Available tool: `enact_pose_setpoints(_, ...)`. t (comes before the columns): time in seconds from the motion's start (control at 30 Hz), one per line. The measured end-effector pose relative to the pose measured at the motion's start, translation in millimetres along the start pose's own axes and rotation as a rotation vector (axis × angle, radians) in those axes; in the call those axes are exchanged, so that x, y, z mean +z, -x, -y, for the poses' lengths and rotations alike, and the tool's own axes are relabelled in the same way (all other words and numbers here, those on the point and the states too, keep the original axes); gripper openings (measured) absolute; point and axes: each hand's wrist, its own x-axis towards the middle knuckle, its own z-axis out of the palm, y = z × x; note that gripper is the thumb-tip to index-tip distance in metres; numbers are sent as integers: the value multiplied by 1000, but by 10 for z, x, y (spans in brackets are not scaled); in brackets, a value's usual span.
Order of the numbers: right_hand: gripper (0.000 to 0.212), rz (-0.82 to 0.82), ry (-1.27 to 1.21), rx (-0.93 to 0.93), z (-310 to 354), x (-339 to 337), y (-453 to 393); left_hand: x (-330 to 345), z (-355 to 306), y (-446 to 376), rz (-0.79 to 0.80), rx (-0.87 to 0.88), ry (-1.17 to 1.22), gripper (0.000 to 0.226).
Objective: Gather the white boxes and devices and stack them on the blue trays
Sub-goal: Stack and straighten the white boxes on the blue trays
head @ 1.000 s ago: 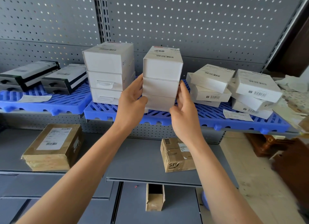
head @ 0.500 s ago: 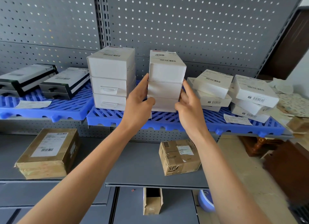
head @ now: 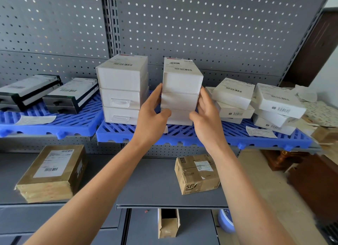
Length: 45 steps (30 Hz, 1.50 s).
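Head view, hold: the left hand (head: 152,116) and right hand (head: 205,116) clasped a three-high stack of white cardboard boxes (head: 181,92) from either side, thumbs across the front of the bottom box, fingers up the flanks of the middle one. Gripping low and from both sides probably kept the three aligned as one column.
Head view, place: the stack stood on the right blue slatted plastic tray (head: 210,135), just beside a matching white three-box stack (head: 122,91) to its left, so the columns likely formed a row.
Head view, axis: the held stack's long axis was upright; each box's length ran back toward the grey pegboard wall (head: 210,25), short blank end facing the person, barcode label on top.
Head view, neighbours: loosely piled, skewed white flat boxes (head: 256,102) lay to the right on the same tray; black-and-white devices (head: 49,92) lay on the left blue tray (head: 54,124).
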Motion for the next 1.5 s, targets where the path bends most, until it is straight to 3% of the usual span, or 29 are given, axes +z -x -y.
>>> enact_pose_setpoints(0.37,83,-8,103,18,-33,2,-18,-39,-26,7,-9,32,-22,73)
enact_pose_setpoints(0.93,81,-137,178,72,123,167,171,-245,-32,97,109,70,24,52)
enact_pose_setpoints(1.07,81,-145,202,96,143,173,323,-272,-21,185,55,66,78,47)
enact_pose_setpoints(1.23,78,-181,260,68,188,-1,435,-173,-72,295,-39,144,5,40)
enact_pose_setpoints(1.5,68,-213,312,85,102,-647,511,407,-299,310,44,179,-36,28)
